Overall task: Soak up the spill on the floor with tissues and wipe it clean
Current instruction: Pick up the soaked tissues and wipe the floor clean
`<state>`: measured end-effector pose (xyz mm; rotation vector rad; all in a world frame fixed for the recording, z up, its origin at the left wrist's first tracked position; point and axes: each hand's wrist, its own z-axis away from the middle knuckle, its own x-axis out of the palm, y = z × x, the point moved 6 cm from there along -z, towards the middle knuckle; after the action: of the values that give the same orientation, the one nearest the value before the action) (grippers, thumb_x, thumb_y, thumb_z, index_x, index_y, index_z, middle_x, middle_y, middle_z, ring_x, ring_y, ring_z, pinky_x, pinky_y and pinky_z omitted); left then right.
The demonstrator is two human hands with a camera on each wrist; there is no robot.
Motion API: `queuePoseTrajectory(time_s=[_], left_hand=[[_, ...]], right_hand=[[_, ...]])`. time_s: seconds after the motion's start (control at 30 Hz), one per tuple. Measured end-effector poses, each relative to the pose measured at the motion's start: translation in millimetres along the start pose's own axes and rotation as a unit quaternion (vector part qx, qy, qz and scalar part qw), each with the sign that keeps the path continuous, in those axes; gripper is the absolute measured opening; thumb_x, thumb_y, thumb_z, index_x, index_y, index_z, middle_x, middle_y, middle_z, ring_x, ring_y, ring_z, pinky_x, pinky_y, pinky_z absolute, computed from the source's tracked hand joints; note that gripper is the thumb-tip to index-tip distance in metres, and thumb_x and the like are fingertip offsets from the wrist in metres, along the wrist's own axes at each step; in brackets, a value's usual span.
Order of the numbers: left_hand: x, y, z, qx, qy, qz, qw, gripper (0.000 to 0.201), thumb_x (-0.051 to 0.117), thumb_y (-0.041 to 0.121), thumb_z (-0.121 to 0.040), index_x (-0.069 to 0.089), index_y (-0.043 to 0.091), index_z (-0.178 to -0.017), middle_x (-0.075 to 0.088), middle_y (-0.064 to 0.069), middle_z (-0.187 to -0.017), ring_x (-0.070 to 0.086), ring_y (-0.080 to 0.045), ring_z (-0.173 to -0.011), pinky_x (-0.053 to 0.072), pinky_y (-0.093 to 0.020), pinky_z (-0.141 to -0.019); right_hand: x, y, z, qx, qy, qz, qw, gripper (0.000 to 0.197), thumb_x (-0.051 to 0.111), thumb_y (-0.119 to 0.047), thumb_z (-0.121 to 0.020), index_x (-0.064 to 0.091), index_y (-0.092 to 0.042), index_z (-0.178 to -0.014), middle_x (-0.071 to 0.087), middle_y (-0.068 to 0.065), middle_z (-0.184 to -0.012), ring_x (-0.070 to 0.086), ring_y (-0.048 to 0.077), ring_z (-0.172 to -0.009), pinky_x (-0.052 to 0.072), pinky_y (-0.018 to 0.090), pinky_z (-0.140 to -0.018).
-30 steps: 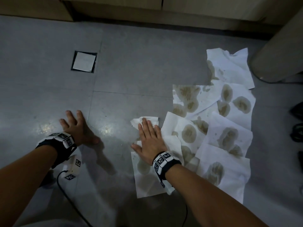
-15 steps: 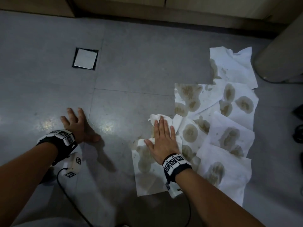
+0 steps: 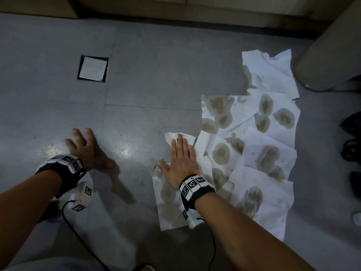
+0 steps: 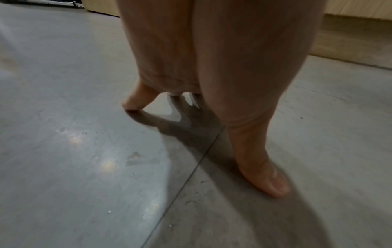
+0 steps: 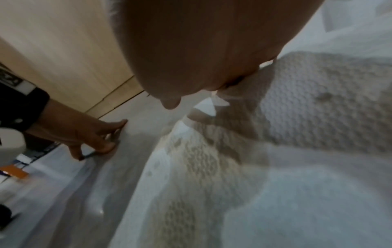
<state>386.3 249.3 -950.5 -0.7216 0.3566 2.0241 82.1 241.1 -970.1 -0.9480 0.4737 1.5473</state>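
Observation:
Several white tissues (image 3: 267, 157) blotched with brown wet patches lie spread over the grey floor (image 3: 156, 79) at the right. My right hand (image 3: 180, 157) lies flat with straight fingers on the nearest tissue (image 3: 168, 210), pressing it down; its far end is bunched under my fingertips. The right wrist view shows that soaked, embossed tissue (image 5: 318, 104) under my palm. My left hand (image 3: 86, 147) rests on bare floor to the left, fingers spread, holding nothing. In the left wrist view its fingertips (image 4: 273, 186) touch the floor.
A square floor hatch (image 3: 93, 68) sits at the back left. Wooden cabinet fronts (image 3: 175, 4) run along the back. A beige rounded base (image 3: 330, 55) stands at the back right, with dark shoes (image 3: 351, 149) at the right edge. A cable (image 3: 78, 231) trails from my left wrist.
My right hand slid right with the tissue, then back left a little, still pressing it flat. The tissue's far end crumpled. My left hand has stayed in place.

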Motion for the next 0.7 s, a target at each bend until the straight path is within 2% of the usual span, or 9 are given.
queuePoseTrajectory(time_s=[0.3,0.4,0.47,0.53,0.63,0.7], left_hand=[[2,0,-3,0.005,0.016,-0.010,1.000,0.154,0.087,0.065,-0.053,-0.022,0.025,-0.154,-0.035,-0.012,-0.158,-0.022,-0.049,-0.145,0.009,-0.064,-0.119],[3,-1,-5,0.003,0.010,-0.010,1.000,0.155,0.087,0.067,-0.052,-0.023,0.026,-0.154,-0.035,-0.011,-0.158,-0.022,-0.048,-0.145,0.009,-0.065,-0.118],[3,-1,-4,-0.001,0.010,-0.011,1.000,0.156,0.086,0.067,-0.051,-0.024,0.026,-0.153,-0.036,-0.011,-0.158,-0.023,-0.048,-0.145,0.010,-0.065,-0.118],[3,0,-4,-0.001,0.010,-0.012,1.000,0.155,0.086,0.066,-0.053,-0.025,0.026,-0.153,-0.036,-0.010,-0.158,-0.023,-0.048,-0.145,0.009,-0.065,-0.118],[2,0,-4,-0.006,0.023,-0.012,1.000,0.154,0.087,0.066,-0.052,-0.022,0.025,-0.154,-0.034,-0.011,-0.159,-0.021,-0.049,-0.145,0.009,-0.064,-0.118],[2,1,-3,-0.002,0.021,-0.014,1.000,0.154,0.086,0.066,-0.053,-0.022,0.024,-0.154,-0.034,-0.012,-0.159,-0.021,-0.050,-0.145,0.009,-0.065,-0.118]], right_hand=[[5,4,2,0.032,0.023,0.002,0.999,0.090,0.006,-0.070,-0.094,-0.020,-0.008,-0.153,-0.037,0.012,-0.156,-0.032,0.026,-0.146,-0.012,0.045,-0.121],[5,-15,4,-0.006,0.029,-0.012,1.000,0.089,0.002,-0.071,-0.094,-0.020,-0.007,-0.152,-0.037,0.014,-0.156,-0.033,0.027,-0.145,-0.013,0.047,-0.121],[16,-27,10,-0.045,0.025,0.000,0.999,0.089,0.005,-0.071,-0.094,-0.019,-0.008,-0.152,-0.036,0.012,-0.157,-0.032,0.026,-0.146,-0.010,0.047,-0.121],[25,-31,13,-0.048,0.022,0.020,0.998,0.090,0.011,-0.070,-0.096,-0.017,-0.008,-0.154,-0.034,0.012,-0.158,-0.031,0.026,-0.146,-0.007,0.047,-0.122],[25,-35,12,-0.034,0.024,0.018,0.999,0.090,0.011,-0.070,-0.095,-0.016,-0.007,-0.154,-0.032,0.013,-0.158,-0.029,0.027,-0.147,-0.010,0.046,-0.122],[26,-39,12,-0.055,0.025,0.023,0.998,0.090,0.012,-0.070,-0.095,-0.015,-0.008,-0.154,-0.031,0.012,-0.159,-0.029,0.026,-0.147,-0.012,0.044,-0.121]])
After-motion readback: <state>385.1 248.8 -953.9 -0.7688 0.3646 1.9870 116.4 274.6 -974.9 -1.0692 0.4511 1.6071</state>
